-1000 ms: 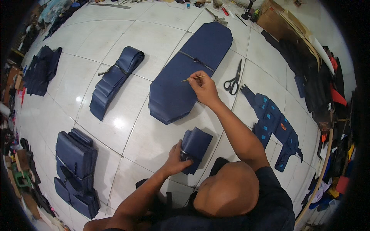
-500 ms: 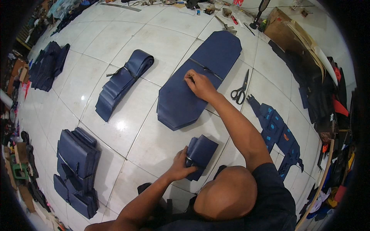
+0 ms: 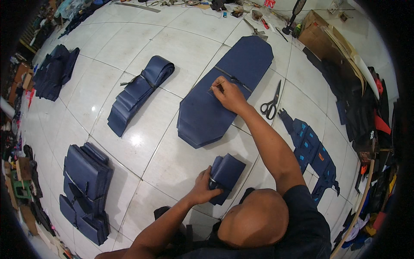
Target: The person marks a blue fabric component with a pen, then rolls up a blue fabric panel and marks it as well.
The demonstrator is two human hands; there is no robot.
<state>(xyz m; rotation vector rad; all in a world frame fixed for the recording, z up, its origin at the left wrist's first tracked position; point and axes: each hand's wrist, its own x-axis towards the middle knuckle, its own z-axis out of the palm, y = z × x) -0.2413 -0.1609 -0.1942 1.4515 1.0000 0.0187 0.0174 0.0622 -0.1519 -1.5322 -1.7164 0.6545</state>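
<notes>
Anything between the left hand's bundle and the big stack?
Nothing visible: only floor tile shows between the bundle in the left hand and the big stack. The right forearm passes to the right of that gap.

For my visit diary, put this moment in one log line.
left hand: holding small blue bundle | right hand: pinching thin stick over large blue stack | scissors: on floor

workshop, scissors [image 3: 274, 100], tied navy bundles [image 3: 202, 114], tiled floor [image 3: 172, 166]
</notes>
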